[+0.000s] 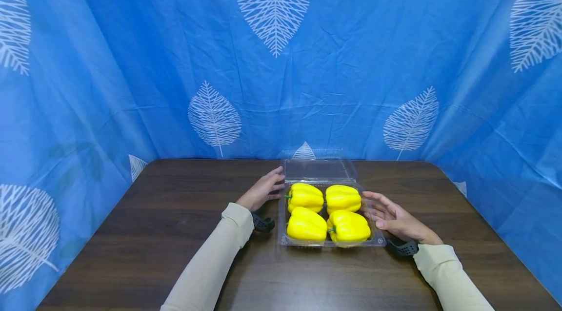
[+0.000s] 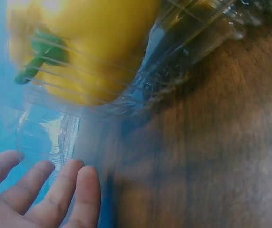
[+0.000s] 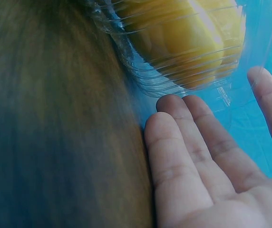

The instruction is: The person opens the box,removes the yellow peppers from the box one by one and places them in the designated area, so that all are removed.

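Observation:
A clear plastic clamshell container (image 1: 287, 241) sits on the table with its lid (image 1: 320, 170) hinged back at the far side. Several yellow bell peppers (image 1: 348, 227) lie inside in two rows, some with green stems showing. Beside the container's left wall is my left hand (image 1: 262, 189), fingers extended and holding nothing. On the opposite side, my right hand (image 1: 397, 219) has its fingers spread along the right wall, thumb near the rim. In the right wrist view, the fingertips (image 3: 167, 124) are close to the ribbed wall; whether they touch it I cannot tell.
The dark wooden table (image 1: 184, 213) has rounded far corners. Blue curtain (image 1: 333, 67) with white leaf prints hangs behind it and on both sides. A black strap (image 1: 263, 224) is on the left wrist and another black strap (image 1: 403, 247) on the right.

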`<state>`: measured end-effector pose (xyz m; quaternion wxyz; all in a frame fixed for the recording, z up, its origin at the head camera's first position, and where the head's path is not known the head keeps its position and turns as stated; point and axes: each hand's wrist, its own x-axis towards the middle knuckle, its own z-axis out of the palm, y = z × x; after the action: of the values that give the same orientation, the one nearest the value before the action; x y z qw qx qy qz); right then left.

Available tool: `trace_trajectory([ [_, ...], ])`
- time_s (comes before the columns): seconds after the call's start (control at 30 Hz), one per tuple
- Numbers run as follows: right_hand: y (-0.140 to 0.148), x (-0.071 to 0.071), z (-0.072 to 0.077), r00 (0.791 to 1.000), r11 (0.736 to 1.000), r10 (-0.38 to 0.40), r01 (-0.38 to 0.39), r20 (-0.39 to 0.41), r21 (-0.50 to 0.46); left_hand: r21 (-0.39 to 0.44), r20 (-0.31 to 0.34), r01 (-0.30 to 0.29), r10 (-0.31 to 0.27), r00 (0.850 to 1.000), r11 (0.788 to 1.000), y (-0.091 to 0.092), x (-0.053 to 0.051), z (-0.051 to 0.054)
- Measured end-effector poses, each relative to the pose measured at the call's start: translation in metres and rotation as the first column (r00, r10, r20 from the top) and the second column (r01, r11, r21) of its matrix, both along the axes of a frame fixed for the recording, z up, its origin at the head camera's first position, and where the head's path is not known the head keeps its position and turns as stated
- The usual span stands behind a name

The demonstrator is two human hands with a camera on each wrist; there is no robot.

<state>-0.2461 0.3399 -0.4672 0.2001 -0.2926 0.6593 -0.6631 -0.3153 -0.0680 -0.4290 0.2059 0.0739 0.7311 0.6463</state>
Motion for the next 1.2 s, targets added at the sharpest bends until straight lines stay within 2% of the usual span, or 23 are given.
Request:
trace_trajectory([
  [0.17, 0.000, -0.001, 0.000, 1.000, 1.000, 0.004, -0.004, -0.004, -0.005, -0.056, -0.051, -0.043, 0.040, 0.998, 0.998, 0.002, 0.003, 0.005],
  [0.33, 0.001, -0.002, -0.001, 1.000, 1.000, 0.011, -0.011, -0.018, -0.009, -0.098, -0.130, -0.088, 0.075, 0.989, 0.991, 0.000, 0.009, 0.010],
  [0.63, 0.002, -0.001, 0.000, 1.000, 1.000, 0.019, -0.019, -0.025, -0.022, -0.166, -0.293, -0.090, 0.038, 0.955, 0.982, -0.007, 0.029, 0.017],
  [0.73, 0.001, -0.001, 0.000, 1.000, 1.000, 0.009, -0.010, -0.016, -0.017, -0.174, -0.356, -0.077, 0.010, 0.934, 0.982, -0.009, 0.037, 0.020],
  [0.93, 0.002, -0.001, -0.001, 1.000, 1.000, -0.006, 0.006, -0.027, -0.001, -0.238, -0.489, -0.047, -0.078, 0.869, 0.970, -0.011, 0.055, 0.025],
  [1.13, 0.001, -0.002, -0.001, 1.000, 1.000, 0.017, -0.017, -0.015, -0.017, -0.279, -0.573, -0.030, -0.142, 0.807, 0.960, -0.014, 0.068, 0.025],
  [1.2, 0.000, -0.002, -0.002, 1.000, 1.000, 0.020, -0.020, -0.009, -0.020, -0.288, -0.589, -0.014, -0.165, 0.791, 0.958, -0.015, 0.071, 0.026],
])
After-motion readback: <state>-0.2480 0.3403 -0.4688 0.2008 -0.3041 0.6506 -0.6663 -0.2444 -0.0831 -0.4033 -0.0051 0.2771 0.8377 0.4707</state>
